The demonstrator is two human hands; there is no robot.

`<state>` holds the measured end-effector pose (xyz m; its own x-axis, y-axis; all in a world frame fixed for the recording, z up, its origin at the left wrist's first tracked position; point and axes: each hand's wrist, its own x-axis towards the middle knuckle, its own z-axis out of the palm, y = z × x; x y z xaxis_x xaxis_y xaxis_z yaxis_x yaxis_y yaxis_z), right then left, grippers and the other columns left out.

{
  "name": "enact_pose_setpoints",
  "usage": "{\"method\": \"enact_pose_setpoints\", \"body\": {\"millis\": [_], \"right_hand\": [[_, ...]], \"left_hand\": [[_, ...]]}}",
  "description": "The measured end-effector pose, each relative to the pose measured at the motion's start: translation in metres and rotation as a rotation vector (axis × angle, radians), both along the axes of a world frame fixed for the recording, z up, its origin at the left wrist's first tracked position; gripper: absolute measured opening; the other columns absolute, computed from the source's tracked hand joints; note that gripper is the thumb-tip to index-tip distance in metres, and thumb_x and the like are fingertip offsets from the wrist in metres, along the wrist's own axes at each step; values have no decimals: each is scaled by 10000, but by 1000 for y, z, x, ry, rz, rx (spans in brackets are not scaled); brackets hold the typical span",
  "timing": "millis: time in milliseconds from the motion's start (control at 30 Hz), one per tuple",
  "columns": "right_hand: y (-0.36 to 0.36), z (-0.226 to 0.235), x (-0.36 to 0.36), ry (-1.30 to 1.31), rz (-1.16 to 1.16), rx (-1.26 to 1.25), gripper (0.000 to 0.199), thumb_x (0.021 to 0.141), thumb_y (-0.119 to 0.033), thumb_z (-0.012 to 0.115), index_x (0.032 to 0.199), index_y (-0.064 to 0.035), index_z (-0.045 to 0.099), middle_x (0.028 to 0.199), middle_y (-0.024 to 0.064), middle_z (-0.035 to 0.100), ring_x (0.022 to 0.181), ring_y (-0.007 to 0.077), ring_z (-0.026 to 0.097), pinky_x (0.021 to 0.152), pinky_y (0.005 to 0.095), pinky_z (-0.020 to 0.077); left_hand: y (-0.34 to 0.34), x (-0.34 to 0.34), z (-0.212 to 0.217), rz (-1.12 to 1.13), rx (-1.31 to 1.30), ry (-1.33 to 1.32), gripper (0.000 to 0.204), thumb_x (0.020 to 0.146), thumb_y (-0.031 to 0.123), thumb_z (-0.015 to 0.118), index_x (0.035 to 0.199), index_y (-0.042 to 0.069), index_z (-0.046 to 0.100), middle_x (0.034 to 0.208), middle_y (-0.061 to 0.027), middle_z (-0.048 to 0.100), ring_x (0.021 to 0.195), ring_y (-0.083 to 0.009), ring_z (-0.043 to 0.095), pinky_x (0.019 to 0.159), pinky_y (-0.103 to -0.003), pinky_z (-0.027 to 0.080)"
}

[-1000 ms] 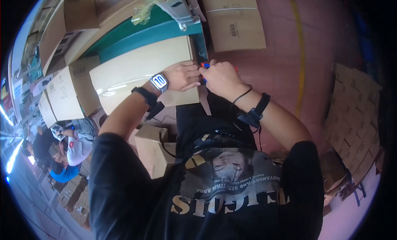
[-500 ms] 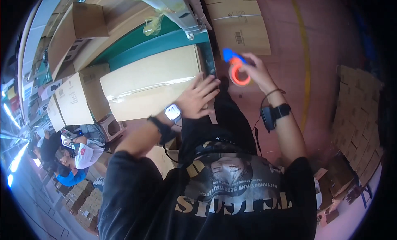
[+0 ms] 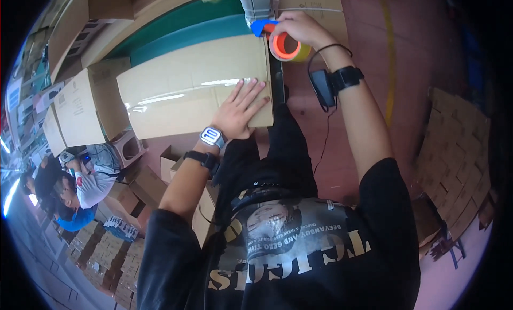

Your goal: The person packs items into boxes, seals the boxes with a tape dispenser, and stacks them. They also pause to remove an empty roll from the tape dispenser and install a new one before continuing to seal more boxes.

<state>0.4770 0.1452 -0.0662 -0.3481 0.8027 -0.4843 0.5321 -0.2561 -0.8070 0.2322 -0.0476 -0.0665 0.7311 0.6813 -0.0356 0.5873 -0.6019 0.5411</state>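
Note:
A long cardboard box (image 3: 176, 77) lies on the green work surface, with a strip of shiny clear tape along its top. Flat on its right part rests my left hand (image 3: 240, 109), fingers stretched out. My right hand (image 3: 300, 29) is wrapped round a tape dispenser (image 3: 285, 46), blue at its front end and orange-red at the hub, with a roll of tape on it. The dispenser's blue end is by the far right corner of the box; whether it touches the cardboard I cannot tell. My right palm and part of the handle are hidden.
Cartons (image 3: 77, 104) stand left of the box, and a white metal post (image 3: 255, 5) rises behind its far right corner. Stacked cartons (image 3: 454, 149) are at the far right. Two people (image 3: 75, 195) are at the left. A yellow line (image 3: 391, 59) marks the floor.
My right hand has carried the tape dispenser left and away from me, to the box's far right corner. My left hand has shifted slightly left onto the box top.

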Motion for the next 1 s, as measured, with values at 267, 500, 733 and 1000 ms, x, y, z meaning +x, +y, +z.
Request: {"method": "enact_pose_setpoints", "body": {"millis": [267,500,733,1000], "right_hand": [[-302,28,9,22,-345,284,470,886,-233,786,1228,43,619,1084,126,697,975,137,646,866,313,526],[-340,48,-49,-285,-387,77,517,833,-311,780,1182,42,636,999,210,728,956,348,718,823,414,566],[-403,-74,-90,-669,232,-126,348,795,-308,711,1084,-113,707,979,206,730,974,395,698,853,486,557],[-409,-51,0,-236,-361,-152,501,752,-261,816,1180,-59,651,1037,140,727,961,300,705,863,418,560]], "left_hand": [[-10,0,-3,10,144,-97,832,601,207,747,1395,82,535,1558,-148,406,1492,-352,299,1242,-558,161],[-6,17,-7,-360,291,-15,607,714,319,727,1275,112,621,1398,-90,558,1451,-328,366,1227,-599,138],[-16,42,-12,-293,330,30,359,800,338,697,1064,95,676,1182,-78,641,1392,-320,435,1212,-606,154],[-24,71,-16,221,361,-27,232,814,128,640,1035,59,654,1168,-162,629,1351,-367,472,1204,-591,196]]}}
